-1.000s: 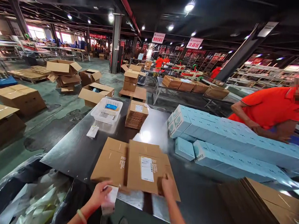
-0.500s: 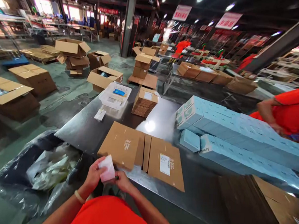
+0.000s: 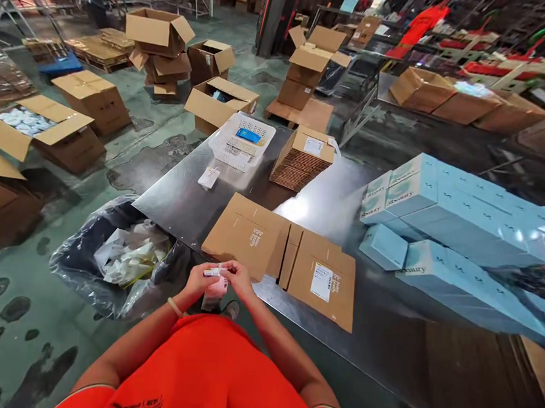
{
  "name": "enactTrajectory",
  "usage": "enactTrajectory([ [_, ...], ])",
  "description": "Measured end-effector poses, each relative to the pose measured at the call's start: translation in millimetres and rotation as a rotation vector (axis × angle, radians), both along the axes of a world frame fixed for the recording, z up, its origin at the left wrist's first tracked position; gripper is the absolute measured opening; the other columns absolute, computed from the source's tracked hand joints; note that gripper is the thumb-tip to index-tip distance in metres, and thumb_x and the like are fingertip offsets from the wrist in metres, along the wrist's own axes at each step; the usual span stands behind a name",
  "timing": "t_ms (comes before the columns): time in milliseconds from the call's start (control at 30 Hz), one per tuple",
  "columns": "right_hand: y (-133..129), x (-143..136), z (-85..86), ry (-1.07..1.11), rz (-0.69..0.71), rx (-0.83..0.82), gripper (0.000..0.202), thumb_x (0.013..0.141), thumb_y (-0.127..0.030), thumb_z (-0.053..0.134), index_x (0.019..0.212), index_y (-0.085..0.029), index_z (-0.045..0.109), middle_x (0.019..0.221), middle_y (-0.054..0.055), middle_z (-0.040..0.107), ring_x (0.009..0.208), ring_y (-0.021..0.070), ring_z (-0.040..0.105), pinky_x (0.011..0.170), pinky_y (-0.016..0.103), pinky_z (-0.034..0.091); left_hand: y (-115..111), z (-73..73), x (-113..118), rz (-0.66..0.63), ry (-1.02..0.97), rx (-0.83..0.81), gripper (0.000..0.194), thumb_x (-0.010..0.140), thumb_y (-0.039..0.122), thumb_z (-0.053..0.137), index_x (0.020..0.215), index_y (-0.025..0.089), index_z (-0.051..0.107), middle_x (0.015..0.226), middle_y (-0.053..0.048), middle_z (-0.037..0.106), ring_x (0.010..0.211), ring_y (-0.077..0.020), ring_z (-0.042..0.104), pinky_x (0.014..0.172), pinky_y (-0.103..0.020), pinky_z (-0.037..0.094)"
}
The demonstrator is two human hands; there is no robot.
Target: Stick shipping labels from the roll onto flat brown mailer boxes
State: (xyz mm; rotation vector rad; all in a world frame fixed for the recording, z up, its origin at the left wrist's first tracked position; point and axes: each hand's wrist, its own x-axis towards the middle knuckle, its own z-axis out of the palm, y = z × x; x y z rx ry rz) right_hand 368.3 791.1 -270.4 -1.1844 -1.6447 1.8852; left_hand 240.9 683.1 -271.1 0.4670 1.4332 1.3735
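Shiny metal counter (image 3: 180,204), matte brown cartons (image 3: 270,247) lying flat on it. Right hand (image 3: 240,276) has come off the cartons and joined the left hand (image 3: 197,283), so now both are pinching the thin, pinkish-white labels (image 3: 218,286) just off the counter's edge, fingers nearly closed. Smooth, square-cornered blue boxes (image 3: 457,203) sit off right.

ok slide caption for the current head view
Left hand and right hand hold a white printed strip beside a metal table bearing flat cardboard and pale blue boxes.

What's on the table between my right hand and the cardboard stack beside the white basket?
In the head view, flat printed cardboard lies between your right hand and the stack, then bare tabletop.
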Motion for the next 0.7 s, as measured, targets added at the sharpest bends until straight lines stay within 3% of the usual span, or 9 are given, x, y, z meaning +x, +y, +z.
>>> enactTrajectory([
  [133,12.9,9.6,8.2,0.046,-0.059,-0.023,0.034,0.053,-0.037,0.083,0.081,-0.022,0.071,0.070,-0.002,0.069,0.066,0.0168,0.060,0.065,0.029,0.049,23.3,5.8,-5.5,-0.026,0.033,0.006,0.044,0.052,0.026,0.094,0.093,0.014,0.082,0.089,-0.009,0.084,0.082,-0.0247,0.074,0.082,-0.036,0.057],
  [267,23.7,14.2,11.9,0.080,-0.122,0.026,0.028,0.060,-0.037,0.080,0.081,-0.021,0.073,0.065,-0.003,0.066,0.060,0.0146,0.057,0.061,0.028,0.048,40.8,11.1,-9.2,-0.079,-0.009,0.083,0.051,0.056,0.025,0.094,0.105,0.013,0.082,0.095,-0.009,0.085,0.083,-0.0244,0.076,0.082,-0.036,0.058],
  [467,26.2,17.5,3.5,0.012,-0.162,0.158,0.026,0.069,-0.044,0.075,0.082,-0.022,0.078,0.069,0.000,0.069,0.059,0.0165,0.058,0.058,0.029,0.048,58.8,8.1,-10.5,-0.104,-0.022,-0.040,0.039,0.054,0.026,0.096,0.087,0.014,0.081,0.079,-0.006,0.082,0.072,-0.0213,0.072,0.074,-0.034,0.056],
  [567,15.4,18.3,-4.5,-0.066,-0.229,0.302,0.023,0.078,-0.042,0.069,0.084,-0.023,0.080,0.080,0.005,0.075,0.072,0.0219,0.066,0.069,0.035,0.056,66.3,5.6,-7.3,-0.044,-0.045,-0.079,0.045,0.051,0.019,0.096,0.093,0.013,0.081,0.079,-0.006,0.082,0.071,-0.0214,0.072,0.074,-0.035,0.057],
  [700,7.7,19.3,-6.9,-0.129,-0.253,0.466,0.017,0.083,-0.031,0.064,0.077,-0.024,0.078,0.105,0.010,0.078,0.105,0.0279,0.071,0.097,0.042,0.056,65.9,-0.1,-8.6,-0.023,-0.052,-0.110,0.046,0.047,0.017,0.098,0.088,0.011,0.080,0.075,-0.007,0.081,0.068,-0.0216,0.072,0.072,-0.035,0.057],
])
